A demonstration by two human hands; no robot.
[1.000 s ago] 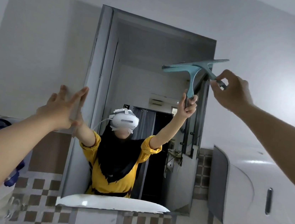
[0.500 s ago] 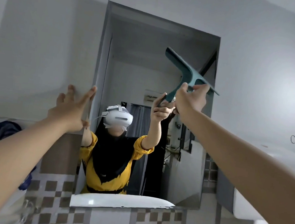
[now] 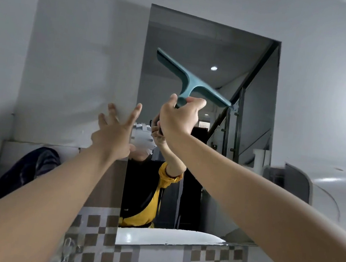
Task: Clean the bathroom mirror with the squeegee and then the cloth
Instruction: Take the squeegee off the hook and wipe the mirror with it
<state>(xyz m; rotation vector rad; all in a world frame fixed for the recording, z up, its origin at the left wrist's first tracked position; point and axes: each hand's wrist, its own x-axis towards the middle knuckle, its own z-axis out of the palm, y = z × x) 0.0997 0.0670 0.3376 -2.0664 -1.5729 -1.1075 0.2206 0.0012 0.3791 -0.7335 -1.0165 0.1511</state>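
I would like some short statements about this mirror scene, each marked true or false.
1. The right hand holds the teal squeegee by its handle. True.
2. The squeegee blade lies level. False: it slopes down to the right.
3. The left hand holds a cloth. False: it is open, fingers spread, at the left edge of the mirror.
4. The wall below the mirror has checkered tiles. True.

Squeegee (image 3: pixel 192 81) handle hidden in grip (image 3: pixel 178 118)
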